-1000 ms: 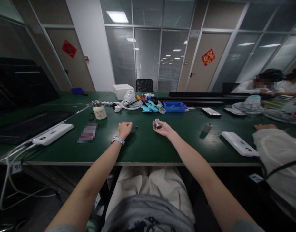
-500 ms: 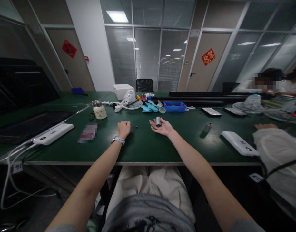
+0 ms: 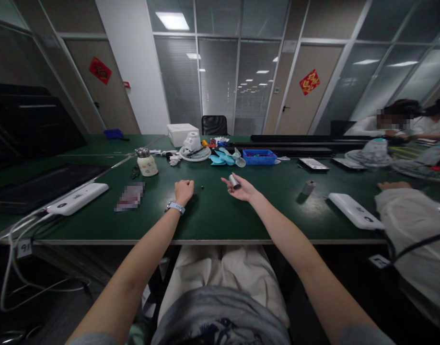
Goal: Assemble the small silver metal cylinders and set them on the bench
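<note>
A short silver metal cylinder (image 3: 235,181) lies tilted in my right hand (image 3: 246,189), its fingers curled around it and the index finger pointing left. My left hand (image 3: 184,192) rests closed on the green table (image 3: 220,220); whatever may be inside the fist is hidden. Just right of that fist sits a tiny dark piece (image 3: 202,187), too small to identify. Farther right, a similar silver cylinder (image 3: 308,188) stands on the tabletop, apart from both hands.
Behind my hands are light-blue fan blades (image 3: 225,157), a white fan part (image 3: 194,148) and a blue tray (image 3: 259,157). A patterned bottle (image 3: 147,165) and a white power bank (image 3: 78,199) stand left. Another power bank (image 3: 355,211) lies beside a neighbour's sleeve (image 3: 403,215).
The silver cylinder has gone from nearly upright on my open right palm to tilted, with the fingers curled more around it. My left hand stays in place.
</note>
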`<action>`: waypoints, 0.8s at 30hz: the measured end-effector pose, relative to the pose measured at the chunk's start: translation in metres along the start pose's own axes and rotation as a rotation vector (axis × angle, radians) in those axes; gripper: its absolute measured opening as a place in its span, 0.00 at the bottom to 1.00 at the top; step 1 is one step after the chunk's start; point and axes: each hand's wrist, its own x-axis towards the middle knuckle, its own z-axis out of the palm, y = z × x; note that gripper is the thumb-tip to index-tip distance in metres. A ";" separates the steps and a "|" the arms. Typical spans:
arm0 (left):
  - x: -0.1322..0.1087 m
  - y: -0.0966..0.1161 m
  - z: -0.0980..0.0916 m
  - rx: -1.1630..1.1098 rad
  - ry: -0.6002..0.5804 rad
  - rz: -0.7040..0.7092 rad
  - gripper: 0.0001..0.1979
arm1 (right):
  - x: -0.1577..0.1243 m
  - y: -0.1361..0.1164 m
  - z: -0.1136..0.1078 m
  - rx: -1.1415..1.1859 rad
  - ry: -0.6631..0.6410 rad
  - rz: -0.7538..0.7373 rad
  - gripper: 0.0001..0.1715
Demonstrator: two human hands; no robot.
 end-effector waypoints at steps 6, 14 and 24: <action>0.001 -0.002 0.002 -0.001 0.006 -0.002 0.20 | 0.000 -0.002 -0.001 0.111 0.034 -0.006 0.23; 0.002 -0.002 0.004 -0.024 -0.005 0.000 0.20 | -0.007 -0.042 -0.023 0.324 0.228 -0.313 0.33; 0.003 -0.004 0.007 -0.029 -0.022 -0.007 0.20 | -0.024 -0.087 -0.129 -0.571 1.434 -0.915 0.11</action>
